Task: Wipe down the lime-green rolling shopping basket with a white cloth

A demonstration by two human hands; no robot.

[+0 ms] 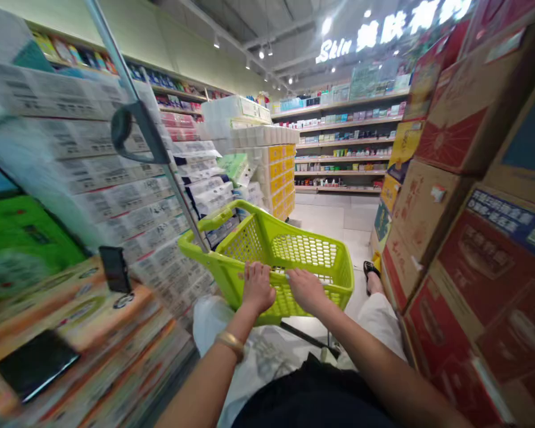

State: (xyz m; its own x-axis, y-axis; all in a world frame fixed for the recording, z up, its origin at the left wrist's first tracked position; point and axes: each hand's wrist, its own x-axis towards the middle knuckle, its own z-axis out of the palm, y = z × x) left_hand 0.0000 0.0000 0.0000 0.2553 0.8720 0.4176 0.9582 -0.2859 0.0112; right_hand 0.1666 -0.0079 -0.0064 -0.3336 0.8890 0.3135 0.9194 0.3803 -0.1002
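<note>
A lime-green plastic shopping basket [294, 249] on wheels stands in the aisle in front of me, and nothing shows inside it. My left hand [257, 286] grips its near rim with the fingers curled over the edge; a gold bangle circles that wrist. My right hand [307, 289] rests on the same rim just to the right, fingers closed over it. The basket's grey pull handle [139, 122] rises up and to the left.
Stacked packs of tissue paper [116, 196] line the left side. Red and brown cartons [468, 238] are piled high on the right. Two dark phones [35, 364] lie on packs at lower left. Shelves of goods [343, 148] close the aisle's far end.
</note>
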